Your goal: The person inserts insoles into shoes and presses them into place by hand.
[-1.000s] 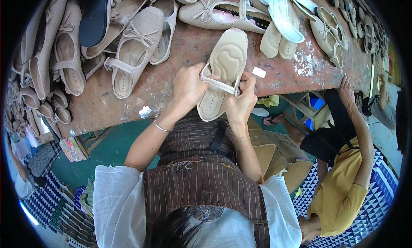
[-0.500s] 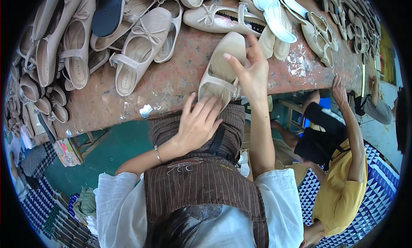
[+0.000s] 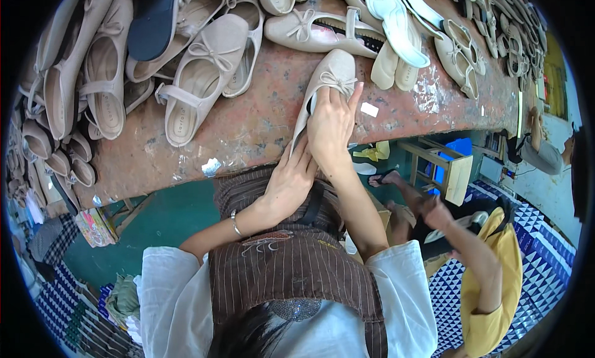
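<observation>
A beige flat shoe (image 3: 338, 65) with a thin bow lies toe-away at the table's near edge, between my hands. My right hand (image 3: 331, 129) reaches into its opening, most fingertips hidden under the upper behind the bow and one finger lying along the outer side. Around the heel end, my left hand (image 3: 290, 181) is closed, partly hiding it. Just right of my right hand lies a small white slip (image 3: 369, 109). Beyond it are a pair of beige insoles (image 3: 406, 70) and a white insole-shaped piece (image 3: 396, 26).
The worn reddish table (image 3: 248, 132) carries many similar beige shoes (image 3: 204, 73), heaped at left and far right. Another shoe (image 3: 316, 33) lies on its side beyond mine. At right sits a person in a yellow shirt (image 3: 496, 283), beside a wooden stool (image 3: 455, 172).
My right hand has come down from the toe into the shoe. The smooth beige surface over the toe no longer shows; the bow does. The yellow-shirted person's arm has left the table edge.
</observation>
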`<state>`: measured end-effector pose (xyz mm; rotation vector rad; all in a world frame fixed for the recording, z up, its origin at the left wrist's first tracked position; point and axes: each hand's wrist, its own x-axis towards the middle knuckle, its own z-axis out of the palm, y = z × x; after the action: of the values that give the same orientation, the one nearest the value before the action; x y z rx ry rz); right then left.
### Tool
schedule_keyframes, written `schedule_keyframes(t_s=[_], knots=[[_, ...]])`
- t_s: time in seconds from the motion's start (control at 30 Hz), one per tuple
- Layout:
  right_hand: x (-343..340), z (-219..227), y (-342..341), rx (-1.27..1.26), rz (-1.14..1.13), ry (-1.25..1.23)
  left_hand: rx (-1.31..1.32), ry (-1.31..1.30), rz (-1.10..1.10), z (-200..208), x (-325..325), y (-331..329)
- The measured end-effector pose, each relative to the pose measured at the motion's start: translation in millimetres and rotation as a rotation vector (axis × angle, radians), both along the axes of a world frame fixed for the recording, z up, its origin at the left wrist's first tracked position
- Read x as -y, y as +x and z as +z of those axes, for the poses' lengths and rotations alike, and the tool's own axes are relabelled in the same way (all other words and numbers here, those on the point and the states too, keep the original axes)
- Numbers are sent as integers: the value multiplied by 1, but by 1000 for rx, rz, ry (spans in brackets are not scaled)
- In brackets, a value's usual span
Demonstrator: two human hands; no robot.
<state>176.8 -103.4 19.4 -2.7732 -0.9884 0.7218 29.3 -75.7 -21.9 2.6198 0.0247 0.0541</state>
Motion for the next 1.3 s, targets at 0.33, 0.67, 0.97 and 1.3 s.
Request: schedule_keyframes(t_s=[0.33,0.67,0.97,1.3], knots=[[32,-43,-46,296,113,311,18,-26,16,-10,5,-3],[5,-14,12,207,88,171,-54,40,-2,3,1,4],[-1,-9,17,66,64,-28,-21,9,20,-1,0,1],[-3,-42,6,438,112,96,20,-19,29,0,-1,5]])
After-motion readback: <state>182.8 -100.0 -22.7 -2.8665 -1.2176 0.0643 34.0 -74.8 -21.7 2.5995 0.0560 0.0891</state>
